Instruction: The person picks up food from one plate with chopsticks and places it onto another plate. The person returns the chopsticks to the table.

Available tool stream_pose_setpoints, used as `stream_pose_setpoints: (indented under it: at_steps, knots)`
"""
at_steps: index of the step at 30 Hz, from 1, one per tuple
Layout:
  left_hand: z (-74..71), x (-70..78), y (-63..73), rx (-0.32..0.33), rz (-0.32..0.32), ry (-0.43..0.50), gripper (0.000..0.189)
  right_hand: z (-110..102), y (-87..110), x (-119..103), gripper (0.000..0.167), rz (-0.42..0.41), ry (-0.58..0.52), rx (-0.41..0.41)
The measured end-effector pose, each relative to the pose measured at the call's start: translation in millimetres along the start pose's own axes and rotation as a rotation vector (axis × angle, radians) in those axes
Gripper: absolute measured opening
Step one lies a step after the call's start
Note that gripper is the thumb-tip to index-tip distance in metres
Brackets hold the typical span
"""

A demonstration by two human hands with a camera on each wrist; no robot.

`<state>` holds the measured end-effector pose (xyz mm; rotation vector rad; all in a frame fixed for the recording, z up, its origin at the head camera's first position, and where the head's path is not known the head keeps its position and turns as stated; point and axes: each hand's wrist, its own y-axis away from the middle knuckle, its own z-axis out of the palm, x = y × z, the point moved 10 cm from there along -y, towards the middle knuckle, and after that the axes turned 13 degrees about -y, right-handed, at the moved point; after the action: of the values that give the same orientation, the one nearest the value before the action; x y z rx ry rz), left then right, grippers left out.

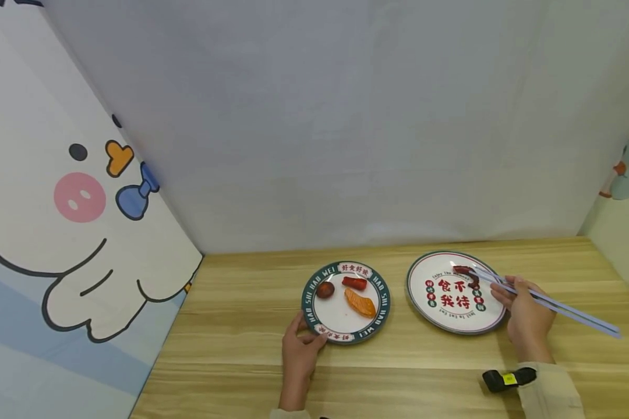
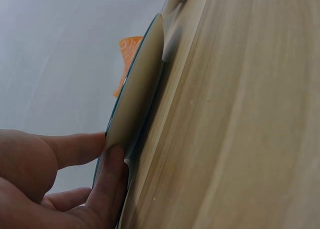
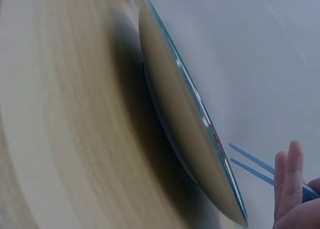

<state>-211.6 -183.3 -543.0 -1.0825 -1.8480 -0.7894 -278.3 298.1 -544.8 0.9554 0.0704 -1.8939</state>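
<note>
My left hand (image 1: 300, 352) pinches the near-left rim of a green-rimmed plate (image 1: 310, 308); in the left wrist view the thumb is at the rim and fingers (image 2: 107, 186) reach under it. A round brown piece of food (image 1: 325, 290), a red piece (image 1: 354, 283) and an orange salmon slice (image 1: 360, 303) lie on this plate. My right hand (image 1: 528, 317) holds pale blue chopsticks (image 1: 571, 312) over the right plate (image 1: 424, 308), which bears red lettering. Their tips are by a dark red, curved piece of food (image 1: 463, 270); whether they grip it I cannot tell.
Both plates rest on a wood-grain table (image 1: 230, 331), a gap between them. A pale wall (image 1: 346, 145) rises behind, and a cartoon-printed panel (image 1: 99, 262) stands at the left. A black strap device (image 1: 508, 379) is on the right wrist.
</note>
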Motion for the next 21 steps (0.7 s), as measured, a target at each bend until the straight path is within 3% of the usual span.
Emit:
stream_pose_setpoints:
  at_steps: [7,12,21]
  knots:
    - [0.3,0.7,-1.0,0.001,0.008,-0.005,0.077,9,8.7,-3,0.025,0.016,-0.006,-0.013]
    - [0.4,0.8,-0.7,0.009,0.023,0.001,0.077,18,17.3,-1,0.030,0.008,-0.047,-0.077]
    - [0.1,-0.1,0.4,0.012,0.008,0.010,0.078,25,32.5,6,0.025,0.016,0.001,-0.112]
